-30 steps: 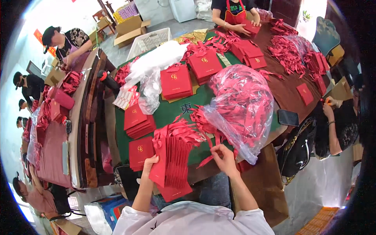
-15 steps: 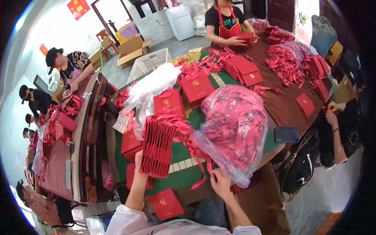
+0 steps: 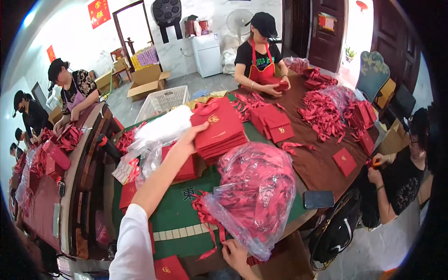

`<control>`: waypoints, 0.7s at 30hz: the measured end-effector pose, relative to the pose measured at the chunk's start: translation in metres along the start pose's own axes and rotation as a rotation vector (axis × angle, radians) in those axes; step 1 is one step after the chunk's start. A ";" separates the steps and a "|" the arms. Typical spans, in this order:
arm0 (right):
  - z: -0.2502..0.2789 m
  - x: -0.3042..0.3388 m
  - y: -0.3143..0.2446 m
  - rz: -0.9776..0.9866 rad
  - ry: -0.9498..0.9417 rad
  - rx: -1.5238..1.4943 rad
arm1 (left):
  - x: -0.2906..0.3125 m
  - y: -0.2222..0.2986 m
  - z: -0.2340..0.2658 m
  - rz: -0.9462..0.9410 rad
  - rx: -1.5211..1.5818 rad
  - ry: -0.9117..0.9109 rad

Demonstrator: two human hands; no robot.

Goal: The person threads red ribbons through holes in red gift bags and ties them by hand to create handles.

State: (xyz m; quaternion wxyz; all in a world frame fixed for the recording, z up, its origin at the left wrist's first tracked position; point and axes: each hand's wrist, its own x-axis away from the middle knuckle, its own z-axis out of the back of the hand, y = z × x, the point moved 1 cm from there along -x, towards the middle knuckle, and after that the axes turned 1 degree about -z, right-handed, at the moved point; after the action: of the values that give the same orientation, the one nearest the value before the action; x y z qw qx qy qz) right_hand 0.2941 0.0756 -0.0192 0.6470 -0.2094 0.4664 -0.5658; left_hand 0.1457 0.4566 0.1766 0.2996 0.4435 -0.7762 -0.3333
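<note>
My left hand reaches far across the table, gripping the near left edge of a thick stack of red paper gift bags, thumb on top. Each bag is flat, and the top one bears a gold emblem. A big clear plastic bag full of red ribbons lies just right of centre. At its near left corner my right hand pinches a loose red ribbon between thumb and finger. More ribbon spills from the bag's mouth. One red gift bag lies at the near table edge.
White tiles form a row on the green table top. A dark phone rests at the right edge. Across the table a person in a red apron handles red bags; another person sits at the right. White plastic lies at left.
My left hand has carried the stack of gift bags away from me and laid it flat at the far side. The right hand stays at the ribbon; the view has shifted.
</note>
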 end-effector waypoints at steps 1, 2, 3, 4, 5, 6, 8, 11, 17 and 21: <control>0.001 0.000 0.002 0.000 0.002 0.013 | -0.030 -0.009 -0.004 0.039 -0.005 0.011; 0.002 0.001 0.004 0.009 0.028 0.013 | -0.056 -0.019 -0.011 0.051 -0.007 0.024; 0.003 0.000 0.003 0.017 0.052 0.014 | -0.082 -0.031 -0.016 0.064 -0.008 0.037; 0.005 -0.005 -0.010 -0.002 0.058 0.000 | -0.111 -0.041 -0.007 0.107 -0.010 0.034; 0.009 -0.004 -0.012 -0.014 0.064 0.022 | -0.138 -0.062 -0.010 0.076 0.004 0.013; 0.009 -0.002 -0.012 -0.040 0.056 0.063 | -0.165 -0.077 0.000 0.074 -0.013 0.026; 0.005 -0.004 -0.017 -0.025 0.068 0.079 | -0.211 -0.081 0.035 0.028 -0.038 0.064; 0.003 -0.007 -0.020 0.001 0.060 0.067 | -0.240 -0.087 0.049 -0.027 -0.168 0.399; 0.002 0.011 -0.003 -0.151 -0.045 0.044 | -0.244 -0.134 0.001 -0.030 -0.321 0.531; -0.001 0.010 -0.004 -0.077 0.012 0.031 | -0.251 -0.129 0.024 -0.043 -0.508 0.712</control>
State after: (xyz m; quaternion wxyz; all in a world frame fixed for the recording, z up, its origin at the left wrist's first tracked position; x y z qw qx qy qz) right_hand 0.2899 0.0655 -0.0203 0.6249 -0.2137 0.4530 -0.5988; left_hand 0.2982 0.6360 0.0187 0.6411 0.4590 -0.5085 -0.3461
